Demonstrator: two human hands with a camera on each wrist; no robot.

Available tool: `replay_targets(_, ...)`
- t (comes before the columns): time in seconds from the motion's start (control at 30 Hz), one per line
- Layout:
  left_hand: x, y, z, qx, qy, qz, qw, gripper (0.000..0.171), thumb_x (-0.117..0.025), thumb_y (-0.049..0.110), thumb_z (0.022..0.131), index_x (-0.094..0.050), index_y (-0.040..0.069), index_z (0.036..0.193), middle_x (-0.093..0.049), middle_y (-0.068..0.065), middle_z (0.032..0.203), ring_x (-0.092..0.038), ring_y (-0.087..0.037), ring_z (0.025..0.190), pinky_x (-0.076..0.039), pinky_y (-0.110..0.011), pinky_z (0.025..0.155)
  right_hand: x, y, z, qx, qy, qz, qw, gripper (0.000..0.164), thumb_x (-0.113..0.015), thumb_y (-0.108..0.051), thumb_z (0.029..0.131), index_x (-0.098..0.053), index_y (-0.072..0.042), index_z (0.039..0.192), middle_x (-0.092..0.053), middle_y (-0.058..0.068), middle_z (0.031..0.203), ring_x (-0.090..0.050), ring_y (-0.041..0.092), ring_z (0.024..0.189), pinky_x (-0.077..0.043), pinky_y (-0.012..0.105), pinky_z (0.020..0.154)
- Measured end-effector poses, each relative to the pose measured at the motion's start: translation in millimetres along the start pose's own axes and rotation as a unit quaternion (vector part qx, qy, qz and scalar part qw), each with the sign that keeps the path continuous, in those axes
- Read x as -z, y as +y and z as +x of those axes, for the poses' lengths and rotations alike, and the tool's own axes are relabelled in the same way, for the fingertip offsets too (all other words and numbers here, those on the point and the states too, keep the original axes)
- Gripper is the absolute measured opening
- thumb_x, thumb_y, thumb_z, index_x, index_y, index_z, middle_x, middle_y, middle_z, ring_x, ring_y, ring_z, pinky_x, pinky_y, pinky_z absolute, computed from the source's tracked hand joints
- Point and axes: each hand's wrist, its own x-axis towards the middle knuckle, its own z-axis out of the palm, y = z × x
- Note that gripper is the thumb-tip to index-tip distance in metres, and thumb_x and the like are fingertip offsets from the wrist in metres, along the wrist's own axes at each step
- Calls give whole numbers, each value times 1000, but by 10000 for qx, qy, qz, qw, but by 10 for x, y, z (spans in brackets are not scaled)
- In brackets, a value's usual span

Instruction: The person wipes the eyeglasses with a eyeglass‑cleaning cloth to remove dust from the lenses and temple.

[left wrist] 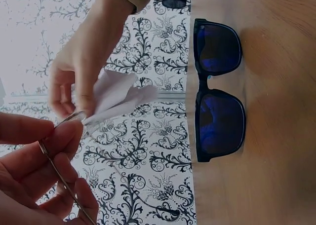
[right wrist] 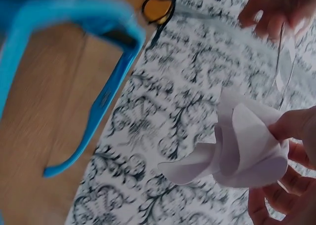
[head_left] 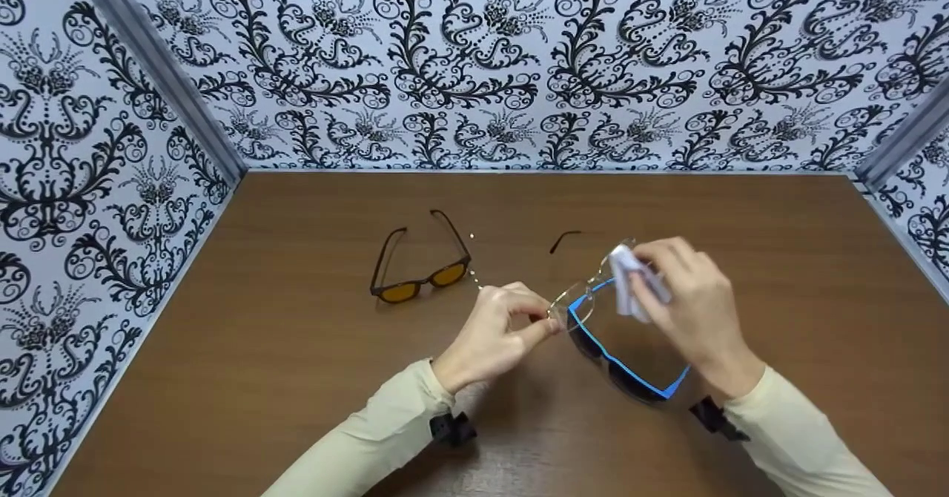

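Clear thin-rimmed eyeglasses (head_left: 572, 305) are held up above the table. My left hand (head_left: 511, 328) pinches them by the frame's left end, near the hinge; a thin metal temple (left wrist: 69, 189) runs along its fingers in the left wrist view. My right hand (head_left: 686, 297) grips a folded pale cloth (head_left: 630, 283) over the other lens, which the cloth mostly hides. Below the hands, sunglasses with a blue inner frame (head_left: 630, 367) and dark lenses (left wrist: 219, 121) lie on the table.
Dark-framed glasses with orange lenses (head_left: 422, 283) lie left of my left hand, temples unfolded toward the back. The brown table (head_left: 311, 408) meets patterned walls (head_left: 474, 59) behind and at the sides.
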Motion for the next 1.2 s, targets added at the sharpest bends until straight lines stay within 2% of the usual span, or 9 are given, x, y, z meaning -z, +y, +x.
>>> replay_targets(0.17, -2, 4, 10, -154, -178, -27, 9997, 9, -66, -1, 80, -73, 2, 75, -69, -2, 74, -59, -8, 74, -47, -22, 70, 22, 75, 52, -423, -20, -4, 9991, 25, -74, 5, 76, -66, -3, 98, -63, 10, 92, -59, 23, 76, -47, 38, 63)
replay_targets(0.3, 1, 3, 20, -128, -96, -72, 9998, 10, -65, -1, 79, -73, 3, 75, -69, -1, 74, -59, -8, 74, -48, -27, 70, -12, -27, 69, 97, -107, 381, 9992, 23, -71, 4, 76, -65, -1, 98, -63, 11, 92, -60, 23, 78, -51, 37, 66)
replay_targets(0.4, 12, -5, 16, -130, 38, -20, 9999, 11, -64, -2, 79, -73, 4, 75, -69, 0, 74, -59, -8, 73, -49, -30, 69, -45, -119, 39, 621, -263, 600, 9959, 15, -66, -7, 86, -65, 1, 98, -63, 12, 92, -60, 26, 75, -51, 38, 64)
replay_targets(0.5, 32, -8, 6, -153, 135, 3, 9998, 13, -64, -2, 80, -74, 5, 76, -70, 1, 74, -59, -9, 74, -49, -31, 69, -61, -135, -8, 867, -344, 570, 9940, 22, -58, -19, 94, -65, 1, 99, -63, 12, 92, -58, 27, 72, -49, 39, 60)
replay_targets(0.63, 49, -11, -14, -162, 138, -38, 9998, 14, -63, -2, 81, -75, 6, 77, -70, 2, 75, -59, -9, 74, -47, -27, 69, -50, 0, -47, 552, -219, 379, 9975, 14, -64, -9, 86, -65, 0, 97, -63, 11, 90, -58, 25, 71, -47, 37, 59)
replay_targets(0.77, 33, -2, -21, -193, 54, -19, 9998, 12, -64, -2, 80, -73, 5, 75, -70, 2, 75, -58, -8, 74, -46, -23, 70, -10, 110, -27, -57, -121, 149, 9998, 23, -72, 5, 75, -65, 0, 96, -63, 10, 90, -60, 21, 76, -47, 30, 65)
replay_targets(0.87, 11, 7, -17, -212, -3, -39, 9998, 11, -65, -2, 79, -72, 4, 74, -70, 1, 75, -58, -8, 74, -47, -26, 70, 0, 88, 6, -180, -51, 112, 9998, 27, -74, 8, 74, -65, -1, 97, -63, 9, 92, -60, 19, 77, -47, 27, 67)
replay_targets(1.07, 8, 19, -17, -237, 25, -49, 9997, 11, -65, -2, 80, -72, 4, 75, -70, 1, 75, -58, -9, 74, -48, -26, 70, -36, -90, -6, 682, -161, 455, 9965, 14, -64, -7, 86, -65, 2, 97, -63, 13, 91, -61, 26, 74, -52, 38, 62)
replay_targets(1.2, 27, 15, -31, -184, 73, -23, 9998, 11, -65, -2, 80, -73, 5, 76, -69, 1, 75, -59, -9, 74, -46, -24, 70, -45, -91, -70, 1088, -332, 416, 9926, 25, -53, -20, 96, -65, 2, 98, -63, 13, 91, -59, 27, 70, -51, 41, 58)
